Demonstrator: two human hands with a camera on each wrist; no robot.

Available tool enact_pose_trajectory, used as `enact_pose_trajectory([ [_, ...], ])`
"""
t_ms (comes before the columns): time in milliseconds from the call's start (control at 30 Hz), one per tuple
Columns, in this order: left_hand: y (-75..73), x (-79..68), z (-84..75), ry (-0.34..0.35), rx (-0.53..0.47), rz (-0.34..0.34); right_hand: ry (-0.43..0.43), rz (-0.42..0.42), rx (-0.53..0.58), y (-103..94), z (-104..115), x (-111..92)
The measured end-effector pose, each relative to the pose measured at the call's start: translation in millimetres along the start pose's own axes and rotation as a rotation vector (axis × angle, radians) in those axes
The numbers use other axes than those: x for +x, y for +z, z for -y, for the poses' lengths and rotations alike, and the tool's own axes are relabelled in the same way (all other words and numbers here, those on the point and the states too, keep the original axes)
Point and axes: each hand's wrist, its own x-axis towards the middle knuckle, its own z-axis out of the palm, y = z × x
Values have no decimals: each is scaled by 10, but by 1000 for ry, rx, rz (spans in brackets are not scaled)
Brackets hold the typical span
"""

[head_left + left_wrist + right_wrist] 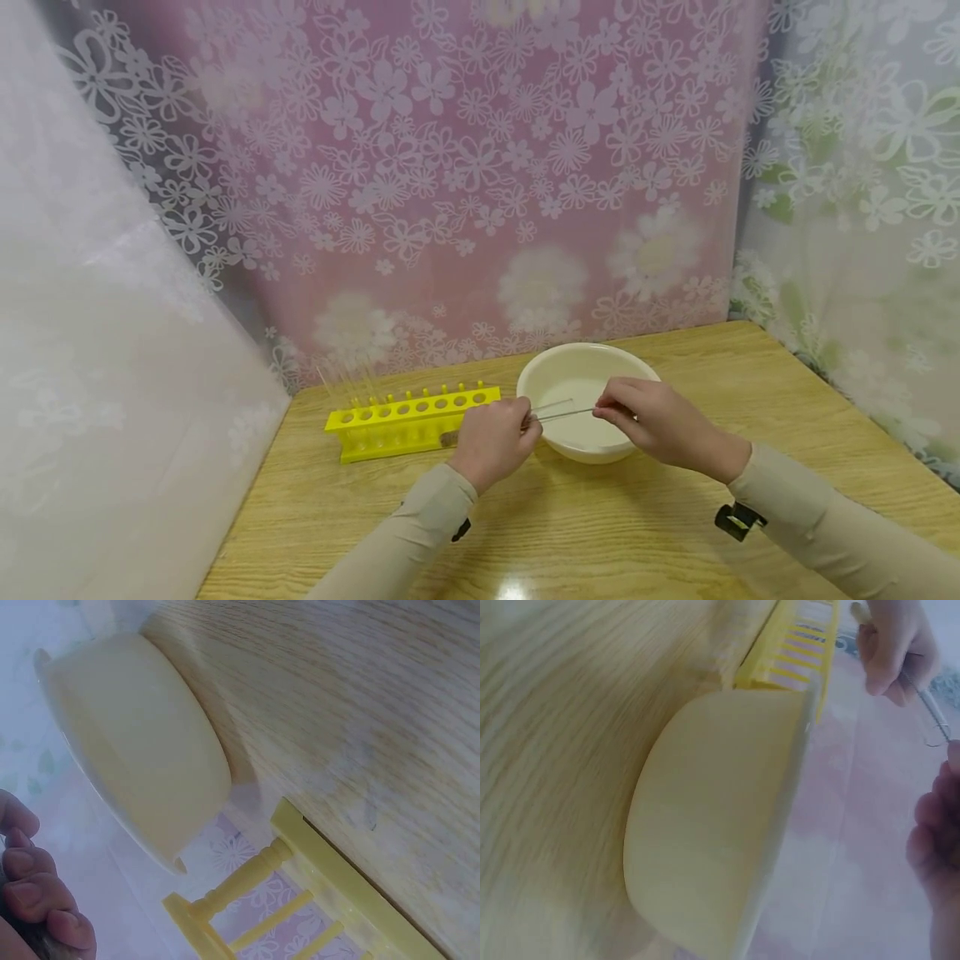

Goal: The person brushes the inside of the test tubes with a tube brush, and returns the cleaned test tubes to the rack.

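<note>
My left hand grips a clear glass test tube, its fingers curled round it above the near left side of a cream basin. Bristles of a test tube brush show to the left of that hand, and its thin wire runs out to the right. At the wire's end, my right hand pinches it between thumb and fingertips over the basin's right side. In the left wrist view, the curled left fingers lie over something dark. The palm hides the tube's middle.
A yellow test tube rack stands left of the basin, close behind my left hand. Several clear test tubes stand in its left end. Flowered curtains enclose the wooden table at the back and sides.
</note>
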Motion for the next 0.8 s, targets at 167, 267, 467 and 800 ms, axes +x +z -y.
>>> enact_pose_trajectory([
  [167, -2, -2, -5, 11, 14, -16, 210, 60, 219, -20, 31, 34],
  [267, 0, 1, -9, 18, 25, -27, 352, 101, 350, -42, 35, 63],
  [467, 6, 14, -29, 41, 60, -35, 564, 174, 611, -75, 3, 92],
  [800, 30, 19, -44, 23, 38, -9, 644, 99, 645, -16, -12, 65],
])
